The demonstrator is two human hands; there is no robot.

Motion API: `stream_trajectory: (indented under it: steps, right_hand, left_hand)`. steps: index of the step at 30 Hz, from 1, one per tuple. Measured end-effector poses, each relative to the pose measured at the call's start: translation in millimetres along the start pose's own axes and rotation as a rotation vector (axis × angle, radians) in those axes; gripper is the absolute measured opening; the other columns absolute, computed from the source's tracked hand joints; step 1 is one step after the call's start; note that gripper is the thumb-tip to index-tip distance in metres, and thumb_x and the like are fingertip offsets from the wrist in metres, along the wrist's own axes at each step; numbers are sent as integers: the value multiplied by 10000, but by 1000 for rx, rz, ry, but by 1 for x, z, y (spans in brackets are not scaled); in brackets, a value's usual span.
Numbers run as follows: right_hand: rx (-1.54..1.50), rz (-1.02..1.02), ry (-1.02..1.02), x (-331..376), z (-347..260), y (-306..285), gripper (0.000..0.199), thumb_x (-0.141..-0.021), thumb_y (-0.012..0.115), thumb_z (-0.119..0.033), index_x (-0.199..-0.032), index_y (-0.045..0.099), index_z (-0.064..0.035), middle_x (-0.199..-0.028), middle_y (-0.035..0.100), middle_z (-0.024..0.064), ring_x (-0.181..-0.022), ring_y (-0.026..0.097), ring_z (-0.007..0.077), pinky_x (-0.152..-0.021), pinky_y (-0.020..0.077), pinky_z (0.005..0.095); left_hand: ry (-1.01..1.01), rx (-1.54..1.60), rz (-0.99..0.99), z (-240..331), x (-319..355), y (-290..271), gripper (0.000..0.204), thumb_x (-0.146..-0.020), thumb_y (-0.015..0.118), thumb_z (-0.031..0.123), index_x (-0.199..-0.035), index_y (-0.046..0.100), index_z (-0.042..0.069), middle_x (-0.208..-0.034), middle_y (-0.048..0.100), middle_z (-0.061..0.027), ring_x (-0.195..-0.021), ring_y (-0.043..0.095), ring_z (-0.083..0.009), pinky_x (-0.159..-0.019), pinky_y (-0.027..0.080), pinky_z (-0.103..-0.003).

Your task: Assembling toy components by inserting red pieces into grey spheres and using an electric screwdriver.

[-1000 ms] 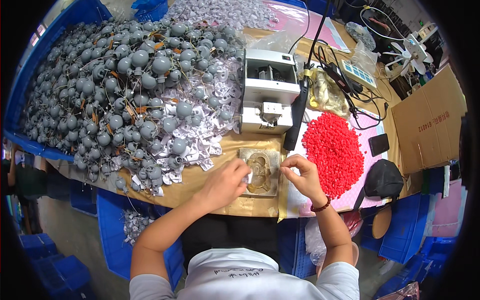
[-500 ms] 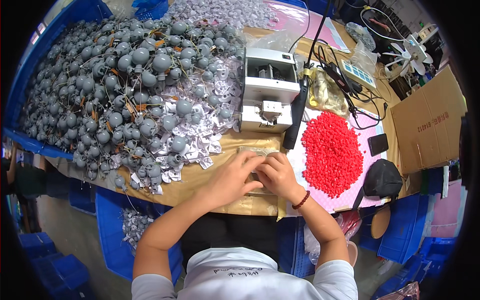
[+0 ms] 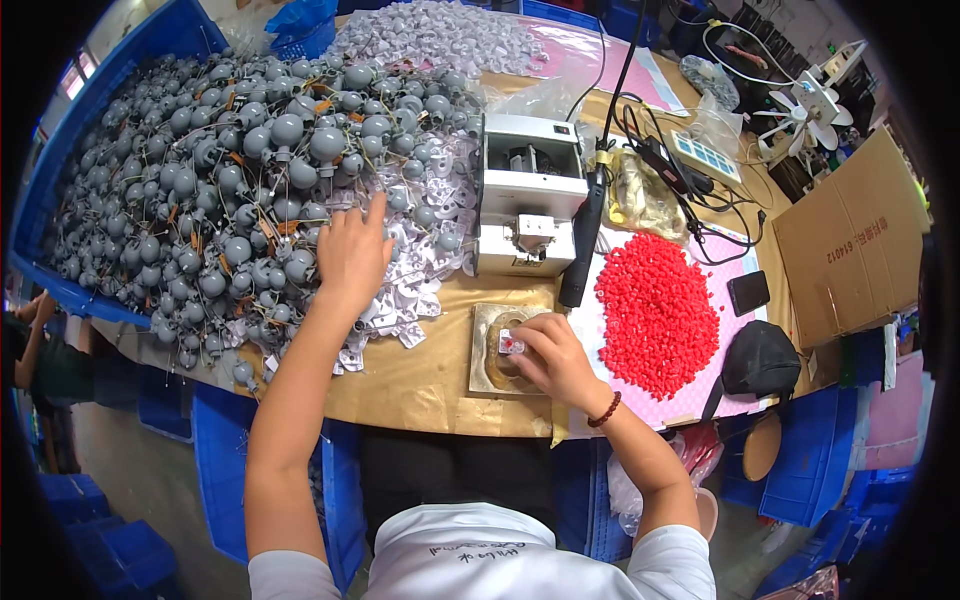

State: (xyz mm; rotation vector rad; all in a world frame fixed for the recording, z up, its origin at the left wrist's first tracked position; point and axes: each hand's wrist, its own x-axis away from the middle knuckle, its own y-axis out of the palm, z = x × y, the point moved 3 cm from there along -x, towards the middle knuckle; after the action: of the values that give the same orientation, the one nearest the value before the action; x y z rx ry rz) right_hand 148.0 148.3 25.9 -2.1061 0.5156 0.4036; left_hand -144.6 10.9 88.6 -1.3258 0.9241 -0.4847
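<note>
My left hand (image 3: 352, 258) reaches over the heap of grey ball-shaped parts with thin wires (image 3: 225, 180), fingers apart, at the border with the loose white plastic pieces (image 3: 410, 285). Nothing shows in its grasp. In front of me, my right hand (image 3: 552, 352) pinches a small white plastic piece with red bits (image 3: 508, 342) between thumb and fingers. That piece is at a square metal block with a rounded recess (image 3: 484, 378), which lies on the brown-covered table. Whether the piece touches the recess floor is hidden.
A grey-white bench machine (image 3: 530, 200) stands behind the block, with a dark handheld tool (image 3: 584, 240) along its right side. Small red parts (image 3: 660, 315) are heaped to the right, near a phone (image 3: 748, 293) and a black pouch (image 3: 762, 360). A cardboard box (image 3: 850, 240) stands far right.
My left hand has left the metal block and moved left and away onto the grey parts. My right hand stays at the block, where the white piece now shows in its fingers.
</note>
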Motion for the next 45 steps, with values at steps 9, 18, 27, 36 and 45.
stream_trajectory:
  steps: [9, 18, 27, 36, 45]
  right_hand:
    - [-250, 246, 13, -55, -35, -50, 557, -871, 796, -82, -1381, 587, -6, -1319, 643, 196, -1225, 622, 365, -1036, 501, 431]
    - [-1043, -77, 573, -13, -21, -40, 292, -1031, 648, -39, -1316, 648, 23, -990, 724, 23, -797, 660, 58, -717, 557, 225]
    - [-12, -115, 115, -2, -7, -9, 180, -849, 762, -33, -1023, 749, -77, -854, 667, 99, -753, 684, 289, -650, 560, 390]
    - [294, -169, -166, -12, -4, 3, 279, -780, 695, -118, -1056, 709, -80, -880, 601, 62, -800, 622, 249, -669, 528, 372]
    - [369, -308, -220, -9, -9, -4, 328, -812, 652, -137, -1120, 711, -40, -900, 585, 54, -866, 615, 227, -732, 520, 358]
  left_hand:
    - [313, 916, 121, 86, 46, -101, 493, -799, 835, 50, -1260, 661, 42, -1163, 652, -148, -1077, 662, -335, -917, 547, -401]
    - [-92, 1364, -247, 104, 119, -33, 409, -888, 798, 43, -1250, 609, 25, -1089, 615, -39, -945, 607, -97, -776, 537, -253]
    - [-81, 1074, -180, 115, 161, 20, 372, -845, 810, 134, -1154, 629, 33, -1049, 640, -147, -931, 636, -322, -797, 528, -420]
    - [51, 976, -151, 123, 143, 27, 399, -830, 794, 131, -1167, 610, 24, -1092, 620, -173, -1026, 596, -384, -892, 498, -472]
    - [123, 858, -130, 124, 139, 17, 422, -828, 748, 59, -1229, 620, 26, -1220, 604, -170, -1122, 580, -391, -956, 492, -463]
